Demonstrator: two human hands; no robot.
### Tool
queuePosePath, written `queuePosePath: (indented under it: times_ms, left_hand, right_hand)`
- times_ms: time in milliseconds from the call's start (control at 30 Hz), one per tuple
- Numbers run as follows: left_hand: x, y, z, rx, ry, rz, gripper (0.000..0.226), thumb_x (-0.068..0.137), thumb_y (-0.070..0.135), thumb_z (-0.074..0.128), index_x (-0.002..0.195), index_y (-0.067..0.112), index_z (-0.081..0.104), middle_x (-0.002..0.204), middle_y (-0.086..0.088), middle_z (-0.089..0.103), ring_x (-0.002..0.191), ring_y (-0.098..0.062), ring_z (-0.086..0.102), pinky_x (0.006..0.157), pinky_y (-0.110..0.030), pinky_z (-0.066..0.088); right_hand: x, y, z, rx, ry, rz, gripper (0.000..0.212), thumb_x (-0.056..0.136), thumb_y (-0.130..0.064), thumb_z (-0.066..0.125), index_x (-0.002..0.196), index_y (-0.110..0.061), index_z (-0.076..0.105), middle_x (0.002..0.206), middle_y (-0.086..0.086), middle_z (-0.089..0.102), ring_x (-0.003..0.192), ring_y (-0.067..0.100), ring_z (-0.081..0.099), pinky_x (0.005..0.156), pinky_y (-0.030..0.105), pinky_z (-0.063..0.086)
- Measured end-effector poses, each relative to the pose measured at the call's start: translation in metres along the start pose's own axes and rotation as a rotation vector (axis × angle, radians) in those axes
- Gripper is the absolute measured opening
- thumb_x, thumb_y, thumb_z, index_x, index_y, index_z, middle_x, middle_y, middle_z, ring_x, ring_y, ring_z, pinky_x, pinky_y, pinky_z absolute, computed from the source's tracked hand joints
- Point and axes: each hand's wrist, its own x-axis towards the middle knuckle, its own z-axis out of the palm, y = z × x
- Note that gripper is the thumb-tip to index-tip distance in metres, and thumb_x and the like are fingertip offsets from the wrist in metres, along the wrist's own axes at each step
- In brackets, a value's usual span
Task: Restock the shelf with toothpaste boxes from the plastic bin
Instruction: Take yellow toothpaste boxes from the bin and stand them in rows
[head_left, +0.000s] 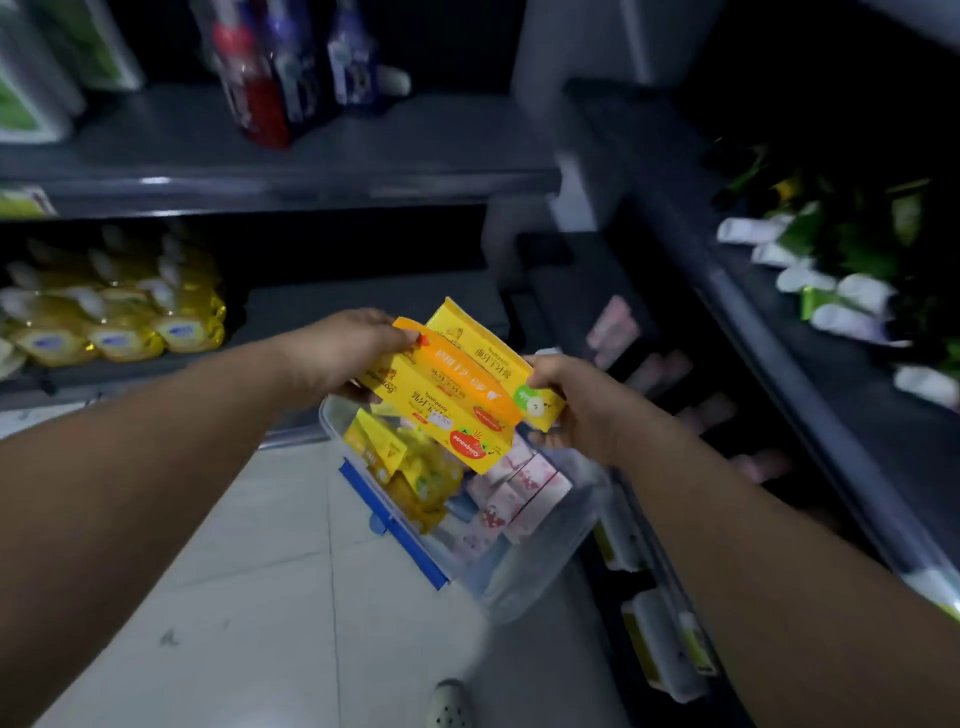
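The left forearm (156, 441) and right forearm (753, 519) are bare to the left hand (345, 348) and right hand (582, 405). At the near edge, a pale shoe (449, 704) with small holes, perhaps a clog.

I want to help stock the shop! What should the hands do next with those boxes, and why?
Probably carry the boxes forward onto the open stretch of shelf just behind them. The left hand and right hand hold the bunch above the bin, so it looks ready to place.
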Motion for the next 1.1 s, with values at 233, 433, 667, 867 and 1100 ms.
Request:
queuePosePath:
  times_ms: [233, 433, 667, 867, 1100]
  left_hand:
    - [-0.087, 0.081, 0.0, -0.133, -0.167, 0.16, 0.021, 0.097, 0.02, 0.049, 0.115, 0.021, 0.06, 0.106, -0.011, 0.069, 0.086, -0.024, 0.065, 0.072, -0.037, 0.054]
    - [-0.149, 0.143, 0.013, -0.104, -0.233, 0.248, 0.019, 0.098, 0.022, 0.047, 0.111, 0.026, 0.061, 0.085, -0.002, 0.066, 0.075, -0.018, 0.061, 0.064, -0.029, 0.045]
    - [-0.216, 0.213, 0.056, -0.062, -0.302, 0.296, 0.028, 0.099, 0.024, 0.047, 0.123, 0.014, 0.057, 0.09, -0.009, 0.066, 0.076, -0.021, 0.061, 0.061, -0.03, 0.046]
    - [-0.256, 0.278, 0.113, -0.064, -0.321, 0.416, 0.021, 0.098, 0.023, 0.048, 0.112, 0.016, 0.061, 0.085, -0.008, 0.065, 0.071, -0.021, 0.059, 0.055, -0.029, 0.039]
    - [-0.305, 0.338, 0.216, -0.061, -0.396, 0.468, 0.019, 0.095, 0.026, 0.054, 0.106, 0.011, 0.053, 0.097, -0.012, 0.063, 0.087, -0.028, 0.061, 0.067, -0.037, 0.048]
  right_hand:
    - [-0.119, -0.043, -0.006, 0.052, 0.279, -0.124, 0.052, 0.068, -0.033, 0.059, 0.116, -0.019, 0.048, 0.106, 0.01, 0.057, 0.072, 0.022, 0.057, 0.058, 0.03, 0.053]
    - [-0.226, -0.074, -0.028, 0.024, 0.302, -0.188, 0.018, 0.086, -0.034, 0.056, 0.086, -0.017, 0.06, 0.073, 0.007, 0.061, 0.076, 0.024, 0.056, 0.072, 0.036, 0.049]
    - [-0.333, -0.081, -0.064, -0.083, 0.333, -0.343, 0.004, 0.091, -0.021, 0.061, 0.093, -0.022, 0.064, 0.083, -0.005, 0.069, 0.084, 0.011, 0.064, 0.074, 0.027, 0.049]
    - [-0.416, -0.075, -0.11, -0.006, 0.508, -0.465, 0.009, 0.098, -0.014, 0.054, 0.105, -0.015, 0.06, 0.082, 0.002, 0.066, 0.066, 0.011, 0.062, 0.061, 0.024, 0.051]
    - [-0.504, -0.044, -0.192, 0.12, 0.716, -0.575, 0.014, 0.097, -0.016, 0.057, 0.111, -0.017, 0.059, 0.094, 0.003, 0.064, 0.08, 0.013, 0.06, 0.053, 0.019, 0.049]
